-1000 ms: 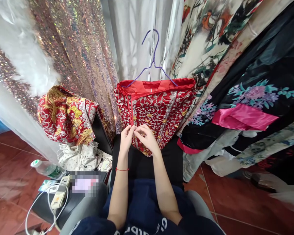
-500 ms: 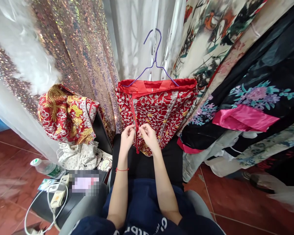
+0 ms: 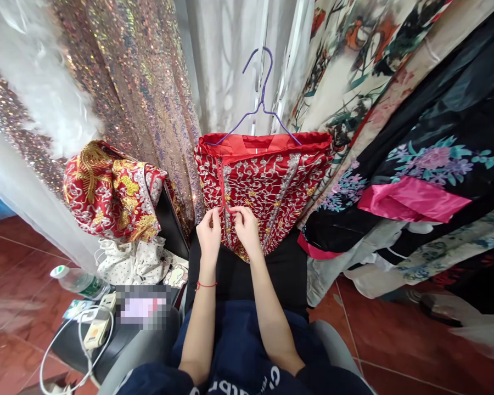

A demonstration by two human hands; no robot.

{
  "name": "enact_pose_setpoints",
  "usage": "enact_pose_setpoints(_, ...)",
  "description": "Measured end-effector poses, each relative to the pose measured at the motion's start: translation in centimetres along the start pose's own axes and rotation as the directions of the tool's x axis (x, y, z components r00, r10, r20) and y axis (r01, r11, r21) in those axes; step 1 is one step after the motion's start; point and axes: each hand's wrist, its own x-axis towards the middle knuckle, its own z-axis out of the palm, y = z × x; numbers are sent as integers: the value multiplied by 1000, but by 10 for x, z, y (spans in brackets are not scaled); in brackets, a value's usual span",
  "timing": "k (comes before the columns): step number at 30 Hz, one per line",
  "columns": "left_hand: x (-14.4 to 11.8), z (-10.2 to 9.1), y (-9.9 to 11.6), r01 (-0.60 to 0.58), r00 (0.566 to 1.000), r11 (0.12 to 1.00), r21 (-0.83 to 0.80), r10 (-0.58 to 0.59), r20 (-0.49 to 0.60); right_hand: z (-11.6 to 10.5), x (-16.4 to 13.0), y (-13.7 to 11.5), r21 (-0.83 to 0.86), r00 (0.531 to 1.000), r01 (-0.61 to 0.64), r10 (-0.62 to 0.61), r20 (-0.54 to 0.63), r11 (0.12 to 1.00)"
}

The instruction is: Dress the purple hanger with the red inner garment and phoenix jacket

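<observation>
A red garment (image 3: 271, 189) with silver and gold embroidery hangs from a purple wire hanger (image 3: 267, 77), its lower part resting on a black surface across my lap. Two strands of red cord (image 3: 222, 186) run down its left front from the waistband. My left hand (image 3: 209, 236) pinches the cord on the left side, its fingertips closed. On the other side, my right hand (image 3: 247, 227) is closed in a pinch on the cord too. Between my hands the cord spreads apart in front of the embroidery. My fingers hide the cord's ends.
A folded red embroidered piece (image 3: 115, 192) lies at left, above white dotted cloth (image 3: 134, 260). A water bottle (image 3: 80, 282) and a power strip (image 3: 101, 323) with a white cable are on a black seat. Black floral clothing (image 3: 432, 159) hangs at right.
My hands have moved slightly apart, the left one further left. The cord now spreads sideways between them; the end that dangled below my hands no longer shows.
</observation>
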Motion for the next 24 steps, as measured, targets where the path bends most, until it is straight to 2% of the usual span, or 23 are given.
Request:
enact_pose_setpoints(2, -1, 0, 2, -15, 1000, 999, 41, 16, -4, 8, 4, -2, -16, 998, -41, 40, -44, 999)
enact_pose_setpoints(5, -2, 3, 1, -30, 998, 998, 46, 28, 47, 19, 9, -7, -23, 989, -127, 125, -76, 992)
enact_pose_setpoints(8, -2, 5, 0, -45, 993, 998, 39, 40, 114, 22, 9, -12, -96, 987, -132, 121, -109, 987)
enact_pose_setpoints(10, -2, 6, -1, -18, 994, 1000, 2, 18, 112, 20, 8, -14, -107, 989, -109, 98, -107, 988)
enact_pose_setpoints(13, -1, 7, -1, 37, 997, 997, -63, -32, 77, 16, 5, -15, -53, 995, -87, 85, -51, 995)
enact_pose_setpoints(16, -1, 9, 0, 65, 994, 988, -141, -51, 96, 16, 1, -17, -14, 993, -120, 120, -1, 993)
enact_pose_setpoints(21, 0, 9, -2, 160, 984, 934, -319, -127, 121, 20, -7, -18, 156, 978, -207, 210, -3, 966)
enact_pose_setpoints(24, 2, 8, -3, 209, 976, 887, -412, -161, 149, 21, -10, -15, 289, 954, -299, 276, 120, 909)
